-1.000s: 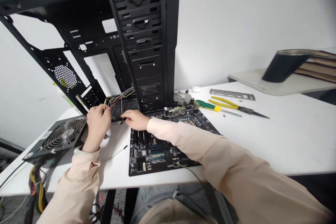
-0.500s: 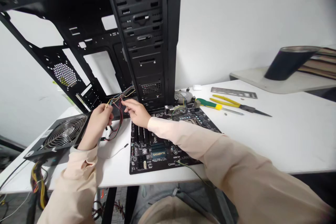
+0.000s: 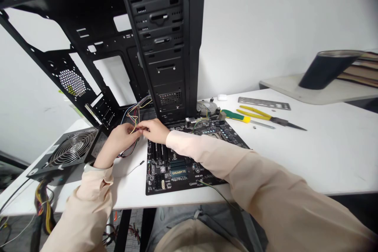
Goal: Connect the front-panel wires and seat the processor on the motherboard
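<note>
Gripping left hand (image 3: 122,139): curled nearly shut on thin coloured wires (image 3: 136,115), fingertips hidden.
Right hand (image 3: 155,130): fingertips at same wires, grip impossible to tell.
Beneath: motherboard (image 3: 174,173), partly covered by right sleeve (image 3: 201,153).

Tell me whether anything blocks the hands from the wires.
Nothing visible does: the left hand and right hand are both at the thin multicoloured wire bundle, which runs up beside the black metal computer case.

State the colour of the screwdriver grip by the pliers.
Screwdriver grip: green, with yellow at the shaft end. Shows best in the head view.
</note>
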